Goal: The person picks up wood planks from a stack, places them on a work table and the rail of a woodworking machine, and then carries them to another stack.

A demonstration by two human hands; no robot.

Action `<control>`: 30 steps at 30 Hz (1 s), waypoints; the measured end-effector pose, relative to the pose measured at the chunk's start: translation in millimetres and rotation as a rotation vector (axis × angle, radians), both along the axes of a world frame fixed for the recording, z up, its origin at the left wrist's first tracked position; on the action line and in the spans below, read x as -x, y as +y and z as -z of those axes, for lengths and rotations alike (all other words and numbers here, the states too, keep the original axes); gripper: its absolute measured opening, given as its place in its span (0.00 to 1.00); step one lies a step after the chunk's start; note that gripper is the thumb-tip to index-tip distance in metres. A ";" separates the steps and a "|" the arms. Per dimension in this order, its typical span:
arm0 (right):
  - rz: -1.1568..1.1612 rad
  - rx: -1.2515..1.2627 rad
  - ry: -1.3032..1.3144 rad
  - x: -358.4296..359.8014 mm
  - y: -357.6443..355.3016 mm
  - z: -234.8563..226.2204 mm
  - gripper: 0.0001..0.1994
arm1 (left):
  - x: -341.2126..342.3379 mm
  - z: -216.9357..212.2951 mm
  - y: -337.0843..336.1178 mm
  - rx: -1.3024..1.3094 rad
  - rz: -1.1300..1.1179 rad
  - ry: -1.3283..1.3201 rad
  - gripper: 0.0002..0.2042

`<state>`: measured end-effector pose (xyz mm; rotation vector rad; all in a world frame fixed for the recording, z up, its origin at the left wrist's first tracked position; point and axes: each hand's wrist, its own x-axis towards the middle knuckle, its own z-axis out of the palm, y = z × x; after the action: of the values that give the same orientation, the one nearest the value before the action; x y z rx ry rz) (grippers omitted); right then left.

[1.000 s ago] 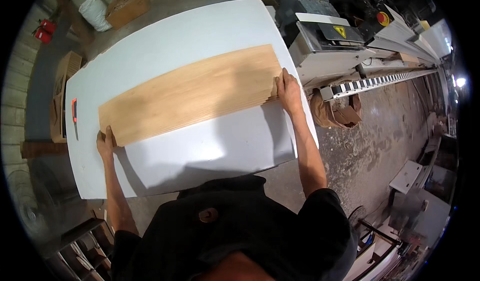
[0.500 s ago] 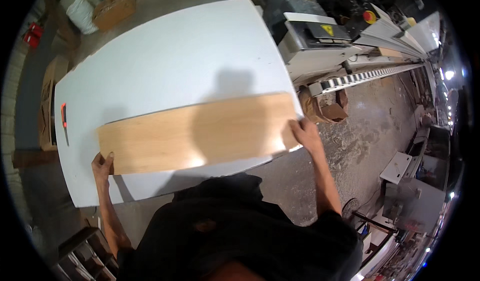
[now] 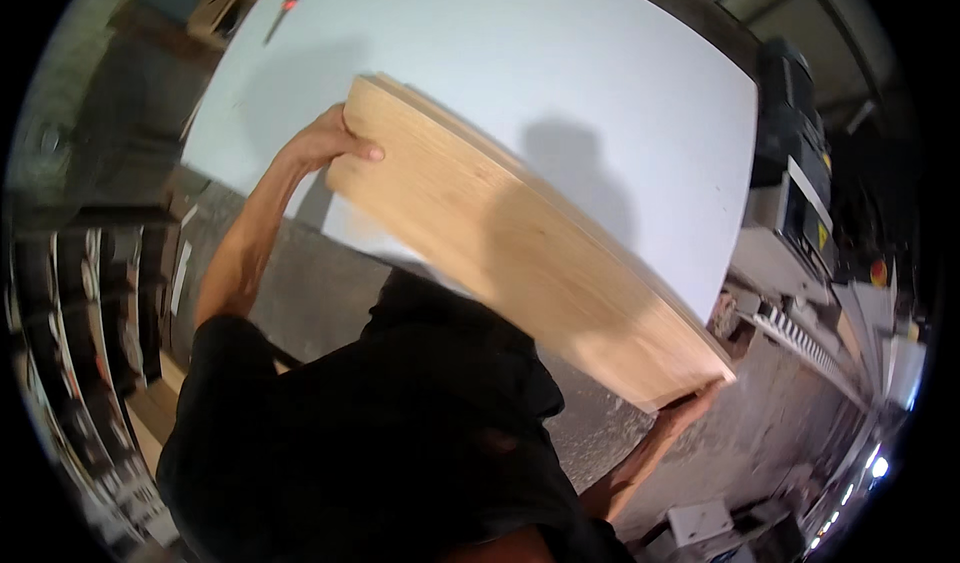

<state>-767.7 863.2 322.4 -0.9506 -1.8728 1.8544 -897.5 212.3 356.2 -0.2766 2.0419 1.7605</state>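
Note:
A long, light wood-grain board (image 3: 450, 203) slants across the near side of the white table, tilted up toward me. Along its far edge shows a second pale layer, perhaps another board beneath; I cannot tell how many there are. My left hand (image 3: 328, 139) grips the far-left end, thumb on the top face and fingers wrapped behind. At the near-right end my right hand (image 3: 690, 403) holds the corner from below, its fingers mostly hidden by the wood. A red-and-black utility knife (image 3: 292, 3) lies on the white table (image 3: 660, 83), beyond my left hand.
Grey machinery (image 3: 785, 203) with a striped rail (image 3: 795, 338) stands past the table's right side. At the lower left is a shelf rack (image 3: 85, 333) holding several thin pieces. Concrete floor (image 3: 770, 433) lies on the right.
My view has turned, so the table appears rotated. The board, lying nearly flat before, is now lifted and tilted, with its right end out past the table edge. Both hands still grip its ends.

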 end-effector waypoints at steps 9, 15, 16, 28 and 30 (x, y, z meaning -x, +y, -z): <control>-0.227 -0.086 0.672 98.3 -4.8 22.4 0.35 | -71.7 13.5 -9.5 0.063 -0.373 0.439 0.43; -0.442 0.052 0.704 58.9 1.3 -18.2 0.35 | -48.6 34.6 0.9 0.100 -0.203 0.636 0.46; -0.517 -0.088 0.668 58.5 1.1 -23.4 0.35 | -46.5 36.0 7.1 0.069 -0.190 0.663 0.47; -0.335 0.176 0.789 90.5 -11.2 9.4 0.36 | -64.7 24.3 0.3 0.201 -0.210 0.631 0.50; -0.367 0.158 0.780 89.2 -7.6 7.1 0.37 | -61.3 37.4 -1.4 0.210 -0.184 0.631 0.50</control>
<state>-856.9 855.6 315.2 0.1288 -1.4685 2.1589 -836.2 210.9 318.8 0.0460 2.7252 1.9113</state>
